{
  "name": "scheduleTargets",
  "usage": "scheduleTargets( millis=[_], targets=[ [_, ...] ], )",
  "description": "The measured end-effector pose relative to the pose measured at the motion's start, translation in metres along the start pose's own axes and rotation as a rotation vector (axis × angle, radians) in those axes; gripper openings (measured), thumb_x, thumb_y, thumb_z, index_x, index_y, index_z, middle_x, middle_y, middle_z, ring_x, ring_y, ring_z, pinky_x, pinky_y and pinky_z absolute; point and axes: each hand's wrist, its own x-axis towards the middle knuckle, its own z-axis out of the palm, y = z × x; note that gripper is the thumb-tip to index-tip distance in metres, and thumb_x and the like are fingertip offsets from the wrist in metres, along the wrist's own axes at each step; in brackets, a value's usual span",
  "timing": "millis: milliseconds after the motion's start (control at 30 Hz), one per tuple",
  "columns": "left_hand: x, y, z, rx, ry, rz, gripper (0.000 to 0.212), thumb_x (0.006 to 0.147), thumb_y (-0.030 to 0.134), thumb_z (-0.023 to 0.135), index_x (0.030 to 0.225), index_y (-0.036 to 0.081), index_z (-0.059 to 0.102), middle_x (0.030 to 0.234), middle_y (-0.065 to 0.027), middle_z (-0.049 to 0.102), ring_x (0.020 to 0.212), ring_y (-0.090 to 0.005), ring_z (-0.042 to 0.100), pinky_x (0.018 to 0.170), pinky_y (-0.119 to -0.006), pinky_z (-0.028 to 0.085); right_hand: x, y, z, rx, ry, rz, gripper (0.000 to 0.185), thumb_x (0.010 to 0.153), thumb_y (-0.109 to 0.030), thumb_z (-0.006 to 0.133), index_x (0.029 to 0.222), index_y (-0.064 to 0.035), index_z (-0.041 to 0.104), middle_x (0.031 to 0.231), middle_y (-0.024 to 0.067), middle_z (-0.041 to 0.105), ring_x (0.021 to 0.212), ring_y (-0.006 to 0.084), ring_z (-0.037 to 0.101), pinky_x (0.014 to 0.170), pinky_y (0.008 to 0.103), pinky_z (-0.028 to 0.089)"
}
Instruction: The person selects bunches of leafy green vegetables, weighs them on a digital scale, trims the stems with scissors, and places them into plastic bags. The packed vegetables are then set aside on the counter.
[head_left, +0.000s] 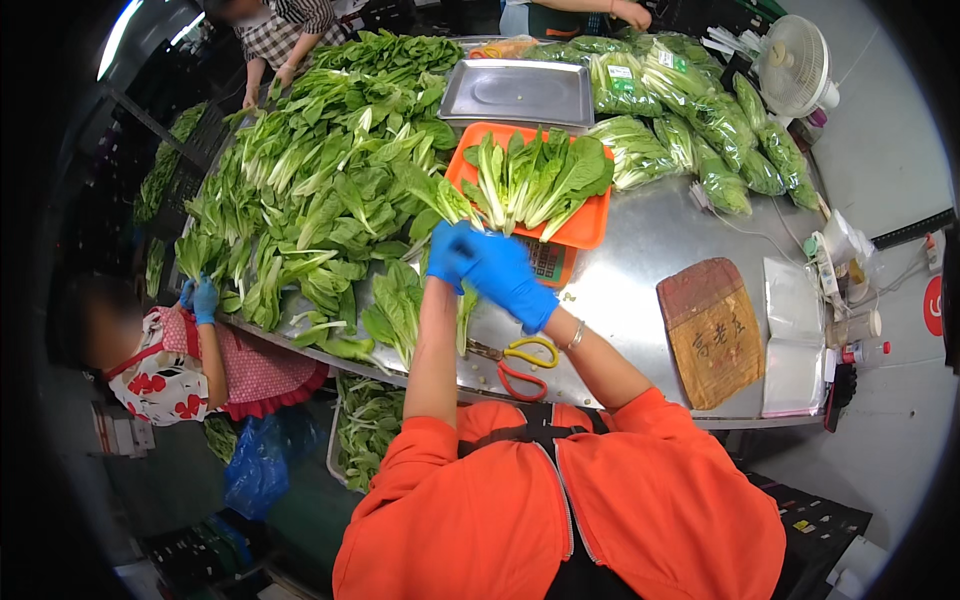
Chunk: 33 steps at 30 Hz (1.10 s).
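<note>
My left hand (445, 257) and my right hand (510, 279), both in blue gloves, meet just below an orange plastic tray (595, 220). At their fingers is the stem end of a leafy green (448, 196); which hand grips it is hard to tell, as the hands overlap and blur. Several leafy greens (529, 180) lie fanned out on the tray, stems towards me. The tray rests on a digital scale (551, 262), whose keypad is partly hidden by my right hand. Scissors (525, 365) with one yellow and one red handle lie open near the table edge.
Loose greens (322, 172) cover the left of the metal table (619, 300). Behind the scale is a steel tray (517, 94); bagged greens (712, 112) and a fan (795, 64) are at the back right. A brown pouch (712, 334) lies right. Co-workers stand left and behind.
</note>
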Motion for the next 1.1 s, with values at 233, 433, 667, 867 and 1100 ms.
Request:
scheduleTargets(
  millis=[233, 433, 667, 867, 1100],
  targets=[
    [0.014, 0.010, 0.030, 0.208, 0.042, -0.043, 0.025, 0.079, 0.020, 0.058, 0.098, 0.005, 0.053, 0.078, -0.0080, 0.059, 0.062, -0.0168, 0.058, 0.049, -0.029, 0.049, 0.016, 0.090, -0.007, -0.122, 0.349, 0.072, 0.024, 0.077, -0.028, 0.061, 0.087, -0.0058, 0.058, 0.075, 0.0113, 0.061, 0.067, 0.0256, 0.060, 0.058, 0.0341, 0.046],
    [0.018, 0.015, 0.041, 0.593, 0.074, 0.136, 0.039, 0.073, 0.029, 0.067, 0.089, -0.004, 0.055, 0.072, -0.0104, 0.060, 0.053, -0.0167, 0.057, 0.043, -0.026, 0.047, -0.012, 0.124, -0.022, 0.032, 0.569, 0.345, 0.031, 0.079, -0.033, 0.058, 0.090, -0.0040, 0.056, 0.075, 0.0124, 0.061, 0.067, 0.0268, 0.060, 0.060, 0.0355, 0.046],
    [0.016, 0.040, 0.030, 0.436, -0.069, -0.163, 0.028, 0.076, 0.025, 0.064, 0.087, 0.000, 0.058, 0.069, -0.0083, 0.059, 0.046, -0.0147, 0.054, 0.041, -0.024, 0.046, 0.002, 0.147, -0.044, 0.216, 0.477, 0.514, 0.073, 0.076, -0.043, 0.060, 0.125, 0.0052, 0.034, 0.080, 0.0174, 0.062, 0.069, 0.0307, 0.060, 0.062, 0.0386, 0.047],
    [0.006, 0.036, 0.025, 0.334, -0.096, -0.184, 0.033, 0.076, 0.021, 0.063, 0.097, 0.000, 0.050, 0.078, -0.0108, 0.060, 0.057, -0.0208, 0.061, 0.044, -0.028, 0.051, 0.036, 0.110, -0.039, 0.035, 0.563, 0.492, 0.103, 0.066, -0.048, 0.067, 0.133, 0.0057, 0.012, 0.102, 0.0279, 0.053, 0.085, 0.0359, 0.057, 0.066, 0.0413, 0.048],
    [0.010, 0.019, 0.033, 0.495, -0.028, -0.157, 0.028, 0.079, 0.025, 0.061, 0.090, 0.000, 0.056, 0.069, -0.0094, 0.060, 0.051, -0.0177, 0.059, 0.046, -0.027, 0.051, 0.063, 0.098, -0.020, -0.283, 0.435, 0.560, 0.110, 0.057, -0.042, 0.074, 0.136, -0.0017, 0.009, 0.122, 0.0281, 0.036, 0.100, 0.0375, 0.048, 0.071, 0.0485, 0.045]
  ],
)
